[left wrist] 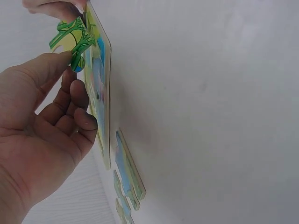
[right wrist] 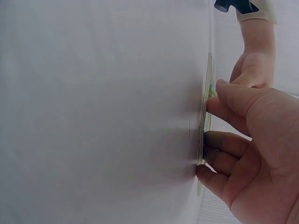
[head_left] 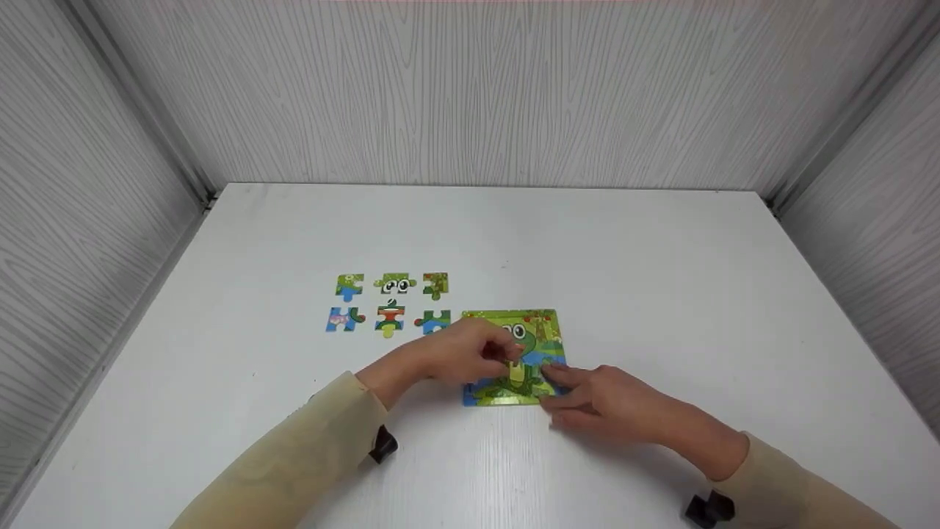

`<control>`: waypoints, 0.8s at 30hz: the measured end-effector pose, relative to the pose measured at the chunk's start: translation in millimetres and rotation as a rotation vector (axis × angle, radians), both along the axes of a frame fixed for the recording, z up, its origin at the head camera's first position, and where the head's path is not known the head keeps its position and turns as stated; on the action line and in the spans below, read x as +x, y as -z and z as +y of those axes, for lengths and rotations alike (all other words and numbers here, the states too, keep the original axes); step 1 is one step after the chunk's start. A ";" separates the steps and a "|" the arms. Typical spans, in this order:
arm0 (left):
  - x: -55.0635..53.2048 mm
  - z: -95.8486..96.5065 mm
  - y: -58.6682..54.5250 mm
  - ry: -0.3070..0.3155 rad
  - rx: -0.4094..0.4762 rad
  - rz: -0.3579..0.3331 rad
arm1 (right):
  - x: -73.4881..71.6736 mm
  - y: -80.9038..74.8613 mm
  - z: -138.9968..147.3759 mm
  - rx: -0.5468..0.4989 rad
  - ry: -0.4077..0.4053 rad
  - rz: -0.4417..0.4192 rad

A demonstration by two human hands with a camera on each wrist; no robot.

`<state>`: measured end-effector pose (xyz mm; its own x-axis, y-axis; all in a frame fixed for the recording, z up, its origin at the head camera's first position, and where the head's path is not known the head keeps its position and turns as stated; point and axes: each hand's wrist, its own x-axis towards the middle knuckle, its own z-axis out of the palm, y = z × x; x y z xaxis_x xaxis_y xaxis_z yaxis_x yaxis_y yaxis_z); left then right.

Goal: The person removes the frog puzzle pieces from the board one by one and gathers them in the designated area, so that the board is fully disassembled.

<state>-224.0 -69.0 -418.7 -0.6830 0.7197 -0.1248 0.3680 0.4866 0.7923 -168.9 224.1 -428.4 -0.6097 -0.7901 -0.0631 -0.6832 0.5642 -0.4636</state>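
My left hand point(head_left: 470, 353) is over a square frog jigsaw board point(head_left: 507, 401). In the left wrist view, its thumb and index finger pinch a green and yellow puzzle piece point(left wrist: 79, 41), held up at the board's face, while the other fingers curl loosely. My right hand point(head_left: 609, 402) lies at the lower right of the board, fingertips resting on its surface and edge. In the right wrist view the right fingers point(right wrist: 226, 144) bend gently against the thin board point(right wrist: 205, 100). Part of the frog picture is hidden under the left hand.
Several loose puzzle pieces lie in two rows left of the board, among them an eyes piece point(head_left: 395, 284) and a red-mouthed piece point(head_left: 389, 319). The white table point(head_left: 661, 279) is bordered by grey wood-grain walls point(head_left: 470, 95) at the back and sides.
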 end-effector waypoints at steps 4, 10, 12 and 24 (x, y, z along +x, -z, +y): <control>-1.5 -3.3 -4.0 0.007 0.041 -0.023 | -0.1 0.4 0.2 0.000 -0.002 0.006; -3.9 -14.8 -12.8 0.005 0.042 0.018 | 0.0 0.6 -0.6 0.003 0.011 -0.011; -4.0 -21.8 -16.2 -0.013 0.044 0.035 | 0.2 0.9 -1.0 0.006 0.016 -0.016; -0.2 -92.9 -28.5 -0.191 0.066 0.061 | 0.9 1.6 -0.8 0.006 0.016 0.020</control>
<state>-224.2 -161.9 -390.3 -0.8125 0.5818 -0.0363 0.3220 0.4999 0.8040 -168.0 223.3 -429.9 -0.6234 -0.7799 -0.0555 -0.6831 0.5779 -0.4465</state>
